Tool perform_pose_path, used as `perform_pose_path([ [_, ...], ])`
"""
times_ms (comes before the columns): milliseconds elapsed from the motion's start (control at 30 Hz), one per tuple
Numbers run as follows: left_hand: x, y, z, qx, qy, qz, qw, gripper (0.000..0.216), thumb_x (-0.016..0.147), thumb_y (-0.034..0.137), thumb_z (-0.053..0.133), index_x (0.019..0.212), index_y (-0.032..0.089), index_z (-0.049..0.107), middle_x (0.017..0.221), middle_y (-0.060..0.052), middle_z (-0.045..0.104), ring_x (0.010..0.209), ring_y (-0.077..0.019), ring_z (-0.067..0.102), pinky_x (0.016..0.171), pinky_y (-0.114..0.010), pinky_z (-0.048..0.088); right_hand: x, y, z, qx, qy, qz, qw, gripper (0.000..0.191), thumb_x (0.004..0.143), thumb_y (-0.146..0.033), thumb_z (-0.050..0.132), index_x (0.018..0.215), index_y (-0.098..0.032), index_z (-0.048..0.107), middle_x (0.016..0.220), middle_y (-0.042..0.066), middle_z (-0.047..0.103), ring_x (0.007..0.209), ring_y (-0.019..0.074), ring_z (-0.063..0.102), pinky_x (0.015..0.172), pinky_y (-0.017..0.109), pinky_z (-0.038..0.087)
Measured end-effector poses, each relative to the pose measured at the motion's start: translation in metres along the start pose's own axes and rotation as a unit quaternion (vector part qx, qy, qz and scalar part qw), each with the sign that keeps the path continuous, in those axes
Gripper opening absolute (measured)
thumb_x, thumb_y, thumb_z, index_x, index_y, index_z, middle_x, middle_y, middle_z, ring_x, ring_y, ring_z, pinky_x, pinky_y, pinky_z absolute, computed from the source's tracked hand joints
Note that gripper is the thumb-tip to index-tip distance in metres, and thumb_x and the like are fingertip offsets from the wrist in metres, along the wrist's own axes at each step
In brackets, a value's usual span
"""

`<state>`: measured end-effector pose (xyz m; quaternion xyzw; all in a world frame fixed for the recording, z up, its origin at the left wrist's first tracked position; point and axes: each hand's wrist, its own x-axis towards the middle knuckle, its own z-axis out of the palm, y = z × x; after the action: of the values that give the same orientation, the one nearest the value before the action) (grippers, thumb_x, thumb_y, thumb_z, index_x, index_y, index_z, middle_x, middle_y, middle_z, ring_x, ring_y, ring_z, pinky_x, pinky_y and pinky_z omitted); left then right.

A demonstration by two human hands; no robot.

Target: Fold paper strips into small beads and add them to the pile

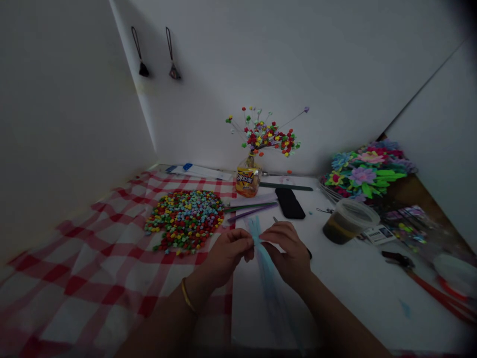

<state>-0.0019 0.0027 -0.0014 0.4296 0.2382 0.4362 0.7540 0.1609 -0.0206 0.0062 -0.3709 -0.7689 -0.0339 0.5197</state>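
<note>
A bundle of long, thin light blue strips [269, 278] runs up the white table surface between my hands, its far ends showing beyond my fingers. My left hand [233, 248] is closed, thumb and forefinger pinched at the bundle's left side. From the right, my right hand [285, 251] brings bent fingers and thumb together at the same spot. Both sets of fingertips nearly meet over the blue strips. Whatever small piece they pinch is too hidden and dim to name. Part of a dark-handled tool shows from behind my right hand.
Left, a heap of small colourful folded stars [190, 219] covers a red checked cloth [122, 268]. Behind stand a bottle of star stems [248, 179] and a black phone [289, 203]. On the right are a plastic tub [350, 219], fuzzy flowers [363, 174] and orange-handled pliers [428, 283].
</note>
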Motion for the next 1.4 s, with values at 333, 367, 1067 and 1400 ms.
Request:
perform_pose_path([
  [333, 0.000, 0.000, -0.001, 0.086, 0.041, 0.039, 0.995, 0.012, 0.071, 0.022, 0.064, 0.065, 0.015, 0.057, 0.051, 0.002, 0.058, 0.049, -0.0086, 0.049, 0.052, -0.022, 0.036, -0.004, 0.001, 0.003, 0.165, -0.084, 0.263, 0.947, 0.004, 0.076, -0.024, 0.062, 0.075, -0.023, 0.066, 0.078, 0.002, 0.060, 0.075, 0.0172, 0.058, 0.069, 0.031, 0.047],
  [367, 0.000, 0.001, -0.001, 0.100, 0.042, 0.042, 0.993, 0.012, 0.071, 0.023, 0.063, 0.065, 0.015, 0.057, 0.051, 0.002, 0.058, 0.049, -0.0088, 0.049, 0.052, -0.022, 0.036, -0.004, 0.000, 0.003, 0.164, -0.085, 0.273, 0.944, 0.004, 0.075, -0.025, 0.063, 0.074, -0.023, 0.066, 0.078, 0.002, 0.060, 0.075, 0.0169, 0.057, 0.069, 0.031, 0.046],
  [1067, -0.004, 0.008, 0.007, 0.169, 0.086, 0.086, 0.978, 0.012, 0.063, 0.024, 0.071, 0.068, 0.015, 0.065, 0.066, 0.000, 0.061, 0.065, -0.0124, 0.053, 0.062, -0.024, 0.042, -0.001, -0.008, 0.005, 0.210, -0.074, 0.336, 0.915, 0.010, 0.072, -0.030, 0.063, 0.074, -0.020, 0.062, 0.074, 0.001, 0.060, 0.071, 0.0158, 0.054, 0.068, 0.029, 0.043],
  [1400, -0.002, 0.003, 0.006, 0.159, 0.076, 0.046, 0.983, 0.011, 0.059, 0.016, 0.072, 0.069, 0.015, 0.067, 0.058, 0.000, 0.062, 0.052, -0.0100, 0.053, 0.054, -0.023, 0.042, -0.002, -0.001, 0.001, 0.236, -0.040, 0.387, 0.891, 0.016, 0.071, -0.033, 0.063, 0.062, -0.021, 0.056, 0.063, -0.002, 0.056, 0.063, 0.0143, 0.050, 0.062, 0.029, 0.041],
])
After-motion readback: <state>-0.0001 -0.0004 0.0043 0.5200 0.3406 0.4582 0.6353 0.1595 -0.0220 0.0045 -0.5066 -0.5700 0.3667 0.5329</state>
